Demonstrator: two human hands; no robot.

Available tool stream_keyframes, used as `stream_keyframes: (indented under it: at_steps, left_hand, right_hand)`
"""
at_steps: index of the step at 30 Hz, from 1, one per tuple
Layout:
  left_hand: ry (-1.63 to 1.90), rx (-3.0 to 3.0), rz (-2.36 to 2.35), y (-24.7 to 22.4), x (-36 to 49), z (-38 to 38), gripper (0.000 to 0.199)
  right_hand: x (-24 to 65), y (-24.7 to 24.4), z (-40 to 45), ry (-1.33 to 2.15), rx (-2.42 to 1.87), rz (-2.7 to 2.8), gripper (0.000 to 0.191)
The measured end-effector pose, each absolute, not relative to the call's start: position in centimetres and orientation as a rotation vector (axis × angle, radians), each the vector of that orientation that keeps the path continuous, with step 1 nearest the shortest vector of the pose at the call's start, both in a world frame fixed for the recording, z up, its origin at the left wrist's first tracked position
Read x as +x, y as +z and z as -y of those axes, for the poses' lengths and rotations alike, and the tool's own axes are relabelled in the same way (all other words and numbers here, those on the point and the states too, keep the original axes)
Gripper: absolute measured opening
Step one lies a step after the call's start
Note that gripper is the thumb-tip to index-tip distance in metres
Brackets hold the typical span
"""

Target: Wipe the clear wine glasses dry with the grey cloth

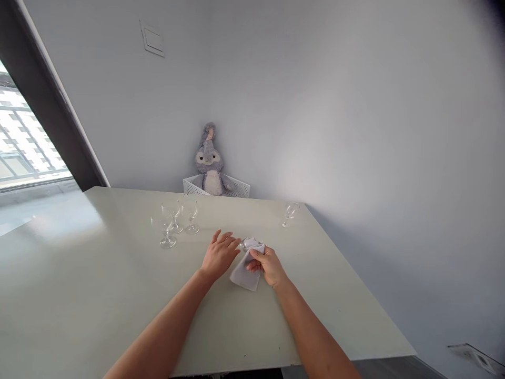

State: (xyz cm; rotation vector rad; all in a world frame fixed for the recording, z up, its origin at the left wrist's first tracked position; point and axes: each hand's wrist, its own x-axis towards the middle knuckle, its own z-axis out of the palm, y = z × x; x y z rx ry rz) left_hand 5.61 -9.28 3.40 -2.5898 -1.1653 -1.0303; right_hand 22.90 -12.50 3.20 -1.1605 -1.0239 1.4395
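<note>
My right hand (270,266) grips a folded white cloth (245,275), thumb on top, and part of the cloth hangs toward me. At the cloth's upper end shows a piece of a clear glass (244,243), mostly covered by the fabric. Just left of it is my left hand (221,256), palm down with fingers stretched and apart, the fingertips close to the glass. Whether they touch it I cannot tell. Three clear stemmed glasses stand upright to the left: one nearer (168,241), one behind it (176,227) and one on their right (192,227).
Another stemmed glass (291,211) is near the far right of the pale table (315,295). Beyond the back edge, a grey plush toy (209,160) sits in a white perforated basket (240,189). Walls border the back and right; a window (31,137) is at left.
</note>
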Motion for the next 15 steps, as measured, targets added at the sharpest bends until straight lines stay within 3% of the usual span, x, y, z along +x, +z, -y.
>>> stream_keyframes:
  at_steps: [9,15]
  left_hand:
    - [-1.017,-2.955,1.233,3.1,5.2,8.9,0.024]
    - [-1.233,-2.904,1.691,3.4,4.4,8.5,0.024]
  right_hand:
    - [28.0,5.4,12.6,1.379,-1.104,1.672,0.022]
    - [31.2,6.3,12.3,0.951,-1.167,1.399,0.026]
